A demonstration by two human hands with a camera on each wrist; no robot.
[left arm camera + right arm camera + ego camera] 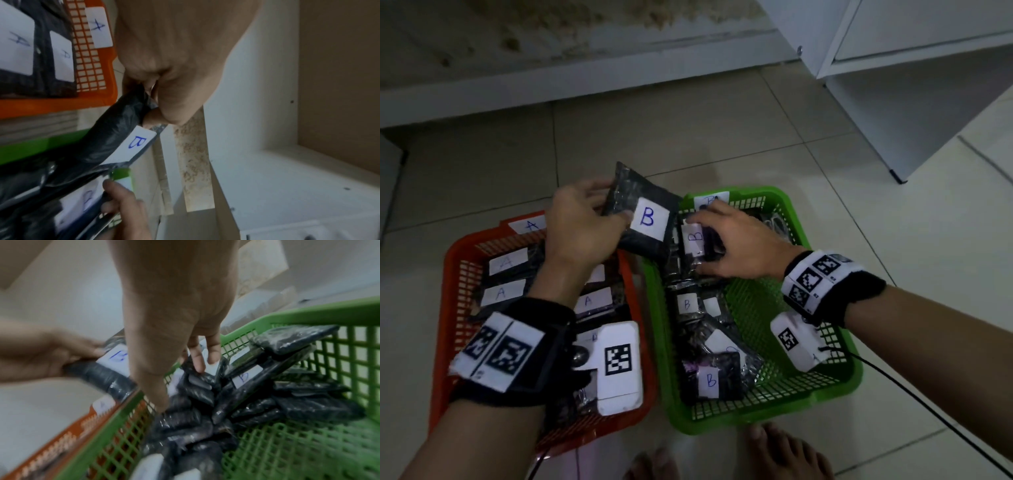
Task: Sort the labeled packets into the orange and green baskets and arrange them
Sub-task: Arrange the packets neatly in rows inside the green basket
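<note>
the left hand (582, 226) pinches a black packet (643, 219) marked b, thumb on its face and fingers curled round its far edge. the packet hangs in the air over the gap between the two baskets, tilted, its long axis running from far-left down to near-right, the white label (650, 219) on the near half facing up and its near corner overlapping the green basket's far-left corner. in the left wrist view the thumb (156, 118) presses just above the label (139, 142).

the right hand (736, 243) reaches into the far-left part of the green basket (825, 383), fingers curled over another b packet (697, 240) that stands on edge there, its label turned sideways (whether it truly grips or only steadies it i cannot tell for sure). the right wrist view shows the fingertips (200, 365) down among the dark packets (205, 402) leaning along the left wall.

the green basket holds its packets in a rough row down the left side, more lying flat near the far wall; the right half of its mesh floor is bare. the orange basket (448, 274) sits touching it on the left, with a-labelled packets (508, 262) lying flat, long axes mostly left to right. both baskets rest on the tiled floor (688, 130), with open tiles beyond their far rims and a white cabinet (928, 85) well apart at far right.
</note>
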